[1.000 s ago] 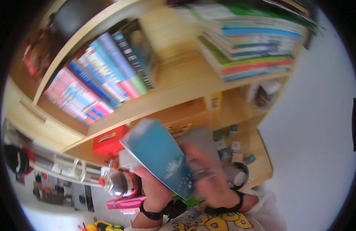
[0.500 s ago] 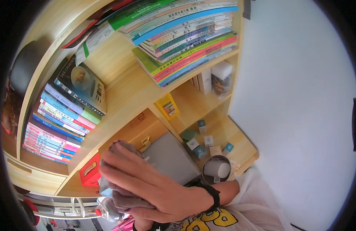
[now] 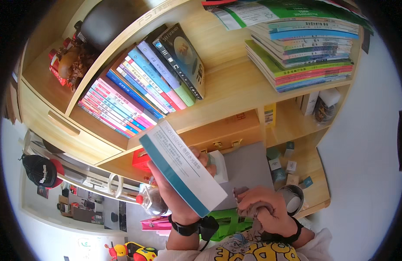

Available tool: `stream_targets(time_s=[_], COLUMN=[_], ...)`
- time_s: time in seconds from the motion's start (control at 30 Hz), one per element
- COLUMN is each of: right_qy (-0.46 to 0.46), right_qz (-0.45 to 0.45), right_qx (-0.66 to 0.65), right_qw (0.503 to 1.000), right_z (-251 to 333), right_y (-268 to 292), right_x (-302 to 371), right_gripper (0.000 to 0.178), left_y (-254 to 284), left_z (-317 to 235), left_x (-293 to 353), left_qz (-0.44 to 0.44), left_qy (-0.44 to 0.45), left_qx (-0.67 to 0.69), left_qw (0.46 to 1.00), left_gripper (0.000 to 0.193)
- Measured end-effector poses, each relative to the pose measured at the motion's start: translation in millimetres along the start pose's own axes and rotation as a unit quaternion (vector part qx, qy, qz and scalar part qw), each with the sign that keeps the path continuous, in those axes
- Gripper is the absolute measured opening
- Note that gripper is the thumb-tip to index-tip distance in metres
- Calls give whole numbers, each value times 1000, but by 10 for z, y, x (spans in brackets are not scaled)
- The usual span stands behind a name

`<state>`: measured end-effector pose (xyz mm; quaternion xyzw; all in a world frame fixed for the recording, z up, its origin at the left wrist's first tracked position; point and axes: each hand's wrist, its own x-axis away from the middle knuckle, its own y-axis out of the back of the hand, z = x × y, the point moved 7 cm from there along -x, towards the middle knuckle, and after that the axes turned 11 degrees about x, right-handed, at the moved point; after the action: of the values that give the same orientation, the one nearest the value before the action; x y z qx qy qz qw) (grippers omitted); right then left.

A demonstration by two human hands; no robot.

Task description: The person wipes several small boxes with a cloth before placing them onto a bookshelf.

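A flat white box with a teal edge (image 3: 186,172) is held up in front of me, tilted, its printed face toward me. My left hand (image 3: 172,201) is closed around it, with fingertips showing past its far edge. To the right, my right hand (image 3: 272,209) is bunched into a loose fist, apart from the box. A crumpled grey cloth (image 3: 240,191) pokes out of that fist; the rest is mostly covered by the fingers. Just behind my left fingertips stands a smaller white box (image 3: 220,167) on the grey surface (image 3: 249,167).
Wooden shelves hold stacked books (image 3: 307,65) and a leaning row of books (image 3: 136,93). Small teal and white boxes (image 3: 291,166) and a round tin (image 3: 292,198) sit at right. A red-capped clear bottle (image 3: 151,200) stands left of my left wrist.
My right hand with the cloth has moved right, away from my left hand. The box, mostly hidden before, now shows fully in my left hand. The view has shifted left.
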<state>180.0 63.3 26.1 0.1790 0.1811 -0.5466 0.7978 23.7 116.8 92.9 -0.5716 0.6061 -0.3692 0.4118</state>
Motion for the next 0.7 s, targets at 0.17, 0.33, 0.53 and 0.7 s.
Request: stream_targets(time_s=[0.17, 0.33, 0.53, 0.7], right_qy=[-158, -94, -266, -164], right_qz=[-21, -52, -32, -159], right_qx=[-73, 81, -304, -149], right_qw=[985, 991, 914, 962], right_z=[148, 140, -224, -266], right_y=[69, 77, 109, 344], right_x=[-83, -161, 13, 22], right_gripper=[50, 70, 72, 60], left_y=[39, 112, -120, -159], left_z=[107, 262, 319, 340], left_x=[12, 189, 96, 161], left_qz=[82, -57, 110, 133], left_qy=[3, -18, 39, 16], left_qx=[-54, -326, -212, -395], left_qw=[995, 943, 970, 909], left_gripper=[74, 79, 90, 87])
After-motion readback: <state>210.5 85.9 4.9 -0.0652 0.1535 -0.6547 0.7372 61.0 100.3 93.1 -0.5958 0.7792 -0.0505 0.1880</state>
